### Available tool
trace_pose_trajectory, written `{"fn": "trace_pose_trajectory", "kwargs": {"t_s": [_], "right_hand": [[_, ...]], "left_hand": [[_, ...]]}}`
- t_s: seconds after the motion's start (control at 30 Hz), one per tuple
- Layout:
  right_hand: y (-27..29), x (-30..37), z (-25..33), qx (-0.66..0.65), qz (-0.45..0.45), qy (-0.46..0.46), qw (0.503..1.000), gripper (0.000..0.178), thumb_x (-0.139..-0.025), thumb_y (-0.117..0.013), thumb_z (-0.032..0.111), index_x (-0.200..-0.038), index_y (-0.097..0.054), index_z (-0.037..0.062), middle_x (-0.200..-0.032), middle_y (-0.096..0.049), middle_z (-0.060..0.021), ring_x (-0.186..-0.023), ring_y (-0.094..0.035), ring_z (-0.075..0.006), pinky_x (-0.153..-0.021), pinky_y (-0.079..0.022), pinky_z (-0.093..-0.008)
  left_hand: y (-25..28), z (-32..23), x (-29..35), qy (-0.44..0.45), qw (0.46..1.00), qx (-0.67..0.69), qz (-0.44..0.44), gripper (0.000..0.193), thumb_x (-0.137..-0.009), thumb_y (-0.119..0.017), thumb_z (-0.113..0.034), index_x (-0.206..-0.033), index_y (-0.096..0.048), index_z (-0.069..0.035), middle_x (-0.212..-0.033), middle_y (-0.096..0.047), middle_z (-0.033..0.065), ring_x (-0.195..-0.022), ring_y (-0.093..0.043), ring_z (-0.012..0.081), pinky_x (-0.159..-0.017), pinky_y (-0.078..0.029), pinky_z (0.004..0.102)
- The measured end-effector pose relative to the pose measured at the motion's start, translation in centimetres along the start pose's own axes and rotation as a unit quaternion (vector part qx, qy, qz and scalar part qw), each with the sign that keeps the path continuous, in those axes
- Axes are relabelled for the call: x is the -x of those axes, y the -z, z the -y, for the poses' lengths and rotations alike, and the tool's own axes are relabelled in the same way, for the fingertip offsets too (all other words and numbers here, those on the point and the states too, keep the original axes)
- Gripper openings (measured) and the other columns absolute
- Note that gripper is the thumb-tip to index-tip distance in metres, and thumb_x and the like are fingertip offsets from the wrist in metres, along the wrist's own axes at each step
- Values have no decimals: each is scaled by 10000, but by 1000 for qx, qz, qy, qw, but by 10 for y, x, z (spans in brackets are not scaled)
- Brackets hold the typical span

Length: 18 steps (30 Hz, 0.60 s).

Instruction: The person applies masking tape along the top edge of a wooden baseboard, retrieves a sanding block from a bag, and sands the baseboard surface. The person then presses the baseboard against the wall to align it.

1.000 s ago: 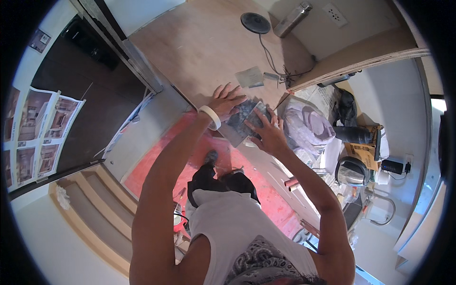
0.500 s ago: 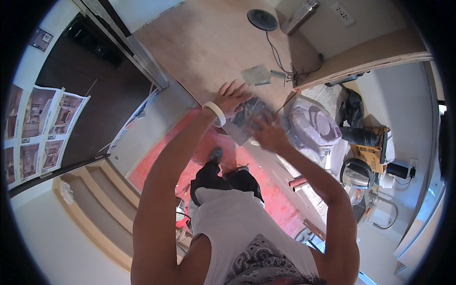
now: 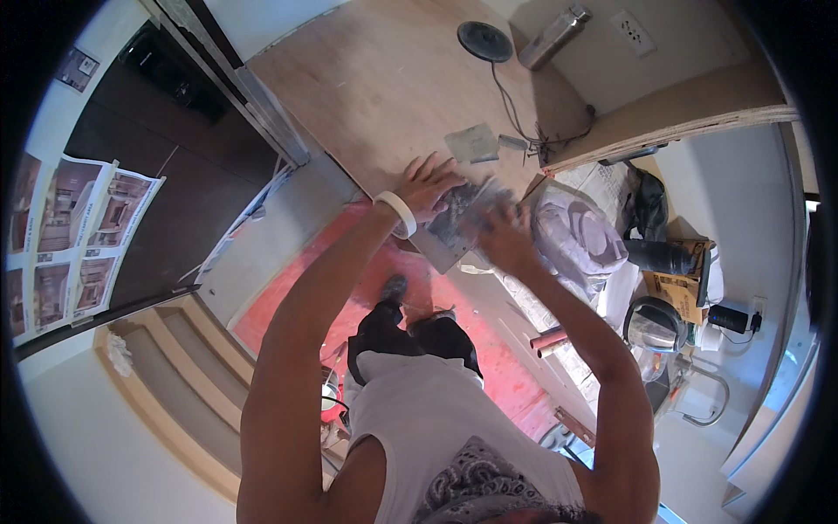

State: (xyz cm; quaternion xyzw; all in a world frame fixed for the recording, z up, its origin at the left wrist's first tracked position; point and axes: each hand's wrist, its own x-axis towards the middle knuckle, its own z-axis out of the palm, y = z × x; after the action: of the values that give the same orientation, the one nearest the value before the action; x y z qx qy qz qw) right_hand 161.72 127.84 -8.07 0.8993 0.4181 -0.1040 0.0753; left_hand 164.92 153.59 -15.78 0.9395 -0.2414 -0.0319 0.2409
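My left hand (image 3: 425, 186) lies on the upper left side of a flat grey piece (image 3: 445, 251) at the corner of the wooden board. Its fingers are stretched out and a little apart, and a white band (image 3: 395, 212) circles the wrist. On the piece's right side is my right hand (image 3: 502, 234), smeared by motion. A blurred greyish patch shows by its fingertips, but whether it holds anything cannot be made out. The face of the grey piece is dark and smudged between the two hands. Just beyond lies a thin greenish-grey sheet (image 3: 472, 143) beside a small grey block (image 3: 512, 142).
The wooden board (image 3: 367, 79) carries a round black disc with a cord (image 3: 484, 41) and a metal bottle (image 3: 554, 37). To the right are a pale bag (image 3: 576, 231), an electric kettle (image 3: 655, 325) and a cardboard box (image 3: 685, 279). Below is a red floor covering (image 3: 297, 271).
My right hand has shifted slightly and stays blurred over the grey piece. The greyish blur near its fingertips is now plainer. My left hand has kept its place.
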Motion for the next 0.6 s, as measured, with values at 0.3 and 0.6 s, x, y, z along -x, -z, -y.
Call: {"fn": "trace_pose_trajectory", "kwargs": {"t_s": [0.3,0.6], "right_hand": [[11,-7,-33,25,10,-36,999,457,-966,-565,324,-1420,-564,375,-1559,-382,-1,-1455,-314,-393,-1114,-232,-768],[-1,-8,-26,42,-42,-66,996,512,-894,-624,256,-1393,-586,366,-1514,-431,-36,-1446,-328,-383,-1092,-219,-810]], "left_hand": [[3,-4,-1,1,1000,-6,15,642,-925,-699,-274,-1499,-411,-276,-1672,-235,121,-1545,-147,417,-1240,-89,558],[-1,0,-5,6,1000,-23,20,654,-936,-682,-292,-1518,-383,-283,-1679,-225,113,-1549,-133,417,-1239,-80,563]]}}
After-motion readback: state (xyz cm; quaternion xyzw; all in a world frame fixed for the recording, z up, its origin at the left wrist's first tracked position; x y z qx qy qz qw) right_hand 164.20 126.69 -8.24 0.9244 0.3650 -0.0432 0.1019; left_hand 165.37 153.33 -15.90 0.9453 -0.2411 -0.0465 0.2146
